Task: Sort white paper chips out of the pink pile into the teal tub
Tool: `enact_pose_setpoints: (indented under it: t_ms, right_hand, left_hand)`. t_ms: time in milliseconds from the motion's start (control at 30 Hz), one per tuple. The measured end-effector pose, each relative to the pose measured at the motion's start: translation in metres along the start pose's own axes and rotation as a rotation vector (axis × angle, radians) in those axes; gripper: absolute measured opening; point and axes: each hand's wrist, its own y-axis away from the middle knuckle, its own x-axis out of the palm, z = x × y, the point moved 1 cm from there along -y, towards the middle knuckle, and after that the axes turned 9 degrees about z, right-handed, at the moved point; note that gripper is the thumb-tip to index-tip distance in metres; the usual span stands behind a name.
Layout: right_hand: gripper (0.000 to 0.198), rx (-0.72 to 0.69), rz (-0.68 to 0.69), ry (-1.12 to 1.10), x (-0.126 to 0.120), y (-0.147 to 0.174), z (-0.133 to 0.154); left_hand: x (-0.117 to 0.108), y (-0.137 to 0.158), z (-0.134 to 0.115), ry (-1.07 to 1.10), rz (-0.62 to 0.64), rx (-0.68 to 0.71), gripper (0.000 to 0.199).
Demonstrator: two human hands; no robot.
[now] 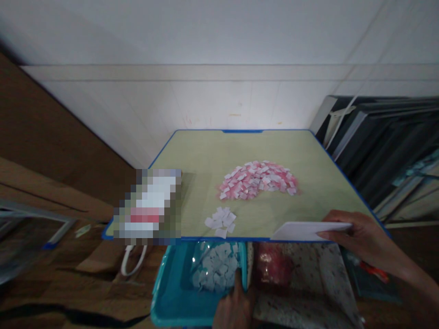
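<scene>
My right hand pinches the end of a flat white card-like piece between thumb and fingers, at the table's front edge. My left hand is low in the middle with its index finger stretched out, beside the right wall of a teal basin; the other fingers are dim. In that basin lies a heap of small white paper pieces, partly under shiny clear plastic. On the table, a curved heap of pink and white little packets lies behind a small pile of white slips.
A pixelated object covers the table's left side, with a white strap loop below it. Right of the basin, a shiny red bundle rests on a stained surface. Dark panels lean at the right.
</scene>
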Motion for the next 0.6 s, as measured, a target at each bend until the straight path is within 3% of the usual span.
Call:
enact_pose_setpoints:
  t_ms: [100, 200, 300, 600]
  right_hand:
    - [0.024, 0.029, 0.025, 0.007, -0.002, 0.004, 0.007]
    - [0.024, 0.067, -0.078, 0.016, -0.002, -0.003, 0.014]
    - [0.022, 0.081, -0.162, -0.002, 0.005, -0.021, 0.021]
    - [0.014, 0.028, -0.233, -0.045, 0.038, -0.076, 0.048]
  left_hand:
    - [0.000, -0.001, 0.000, 0.002, 0.015, -0.007, 0.055]
    - [0.001, -0.001, 0.000, -0.008, 0.024, -0.008, 0.052]
    - [0.002, -0.001, 0.000, -0.005, 0.003, 0.009, 0.052]
    - [0.007, -0.003, 0.002, 0.022, -0.074, 0.025, 0.049]
